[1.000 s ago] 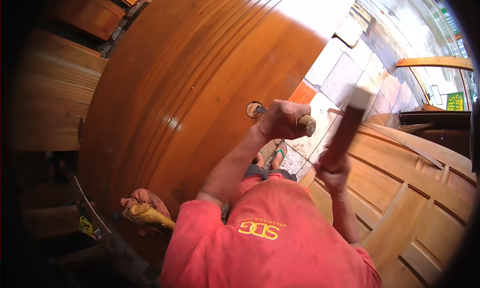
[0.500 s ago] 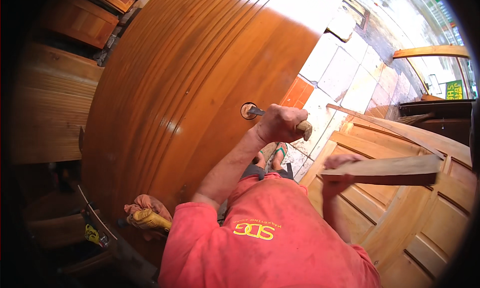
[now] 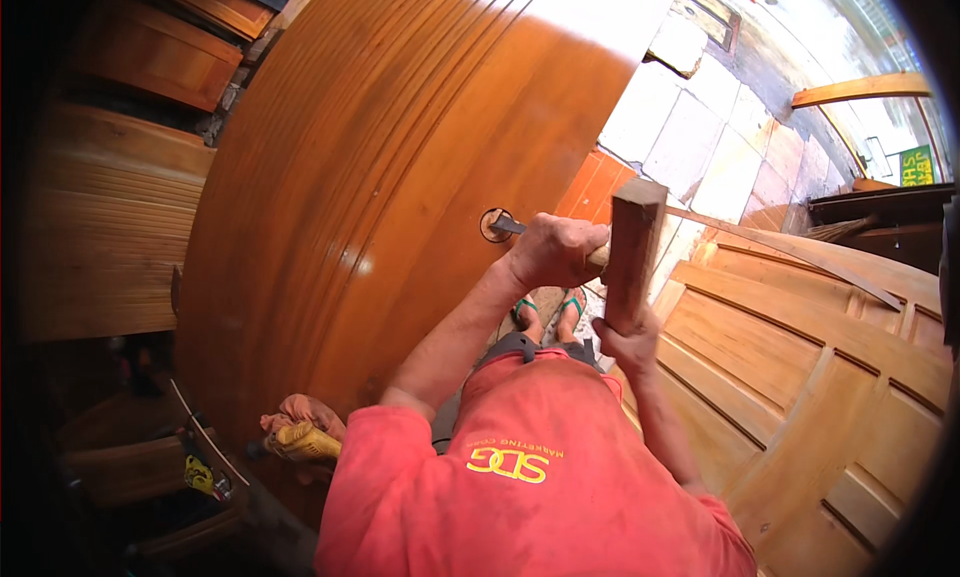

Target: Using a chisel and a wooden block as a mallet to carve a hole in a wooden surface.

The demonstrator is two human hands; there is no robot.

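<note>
A large varnished wooden door [image 3: 420,157] with long grooves stands before me, a round hole [image 3: 490,229] cut in it. My left hand [image 3: 558,249] is closed around a chisel [image 3: 510,226], whose metal blade points left into the hole. The butt of the chisel's handle comes out of the fist on the right. There a thick wooden block [image 3: 632,262] stands nearly upright, at or against the handle end; actual contact is hard to make out. My right hand [image 3: 632,342] grips this block by its lower end.
Unvarnished panelled doors [image 3: 760,352] lie to the right, with a thin wood strip [image 3: 810,252] across them. A yellow power tool [image 3: 306,441] rests by a pinkish cloth [image 3: 315,413] at lower left. More wooden panels [image 3: 115,217] stand at far left. Pale tiles [image 3: 685,137] cover the floor.
My right hand has swung the wooden block leftward from out at the right to the chisel's handle end, turning it upright. The left hand and chisel stay almost in place.
</note>
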